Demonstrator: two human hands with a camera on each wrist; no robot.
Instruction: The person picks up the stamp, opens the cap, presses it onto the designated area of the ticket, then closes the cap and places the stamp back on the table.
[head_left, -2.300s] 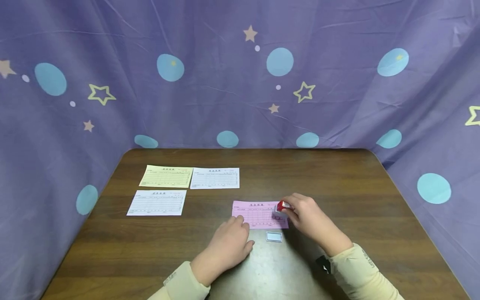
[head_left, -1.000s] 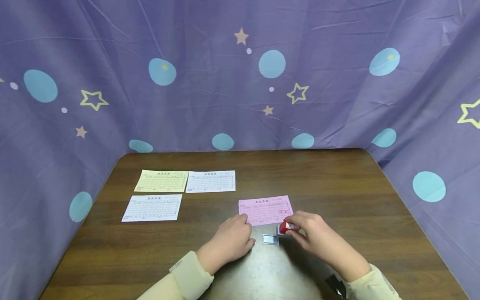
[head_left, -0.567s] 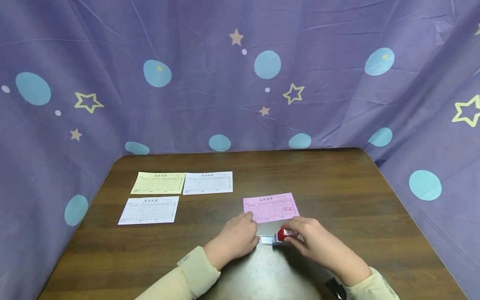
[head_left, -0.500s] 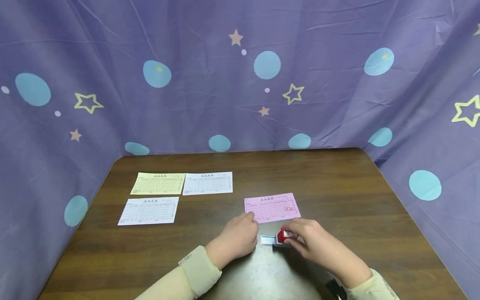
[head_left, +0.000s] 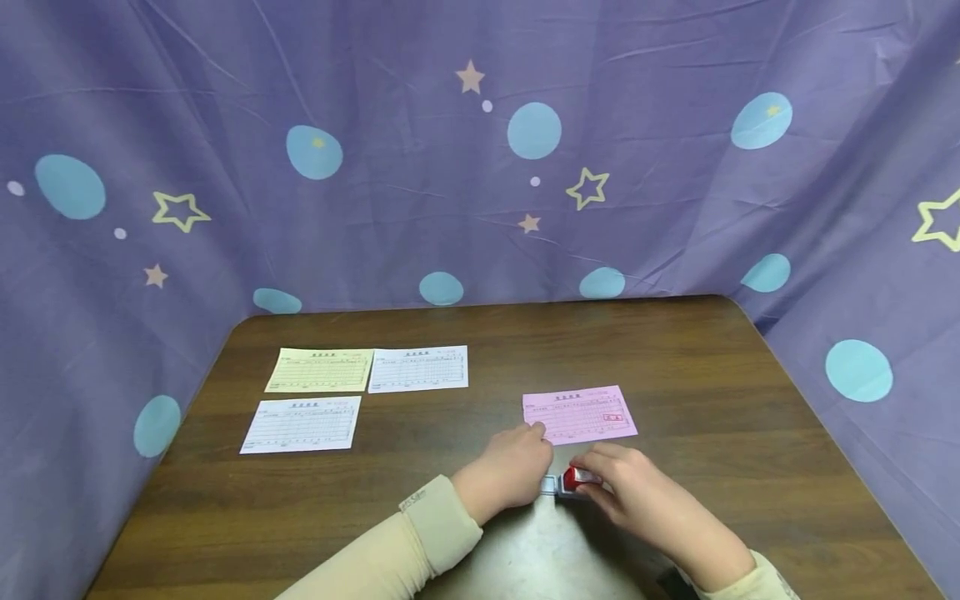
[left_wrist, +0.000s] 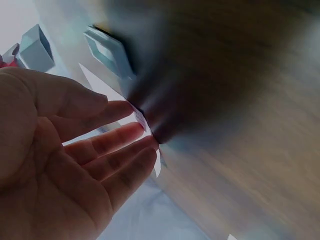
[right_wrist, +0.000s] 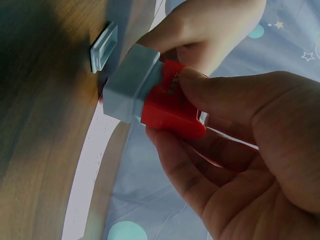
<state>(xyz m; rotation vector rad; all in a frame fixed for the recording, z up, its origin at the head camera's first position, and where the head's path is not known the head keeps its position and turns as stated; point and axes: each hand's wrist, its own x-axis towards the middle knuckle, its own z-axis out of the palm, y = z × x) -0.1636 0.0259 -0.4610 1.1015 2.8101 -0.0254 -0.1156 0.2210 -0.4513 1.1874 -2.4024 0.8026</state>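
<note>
My right hand point(head_left: 637, 492) holds a stamp point(right_wrist: 172, 102) with a red handle and a grey base, pinched between thumb and fingers. A small grey rectangular stamp cap point(right_wrist: 104, 48) lies on the table just left of it. The pink slip point(head_left: 577, 412), a printed form, lies flat beyond the hands with a red boxed imprint point(head_left: 612, 417) at its right side. My left hand point(head_left: 513, 467) touches the slip's near left corner, its fingers point(left_wrist: 127, 175) fairly straight at the paper's edge and the thumb apart. In the head view the left hand partly hides the cap.
A yellow slip point(head_left: 318, 371) and a white slip point(head_left: 418, 369) lie side by side at the table's back left. Another white slip point(head_left: 300, 425) lies in front of the yellow one. A purple patterned curtain point(head_left: 375, 167) hangs around the wooden table point(head_left: 660, 350).
The right hand has lifted the stamp off the pink slip and brought it nearer, beside the cap. A red imprint now shows on the slip. The left hand and slip have shifted right.
</note>
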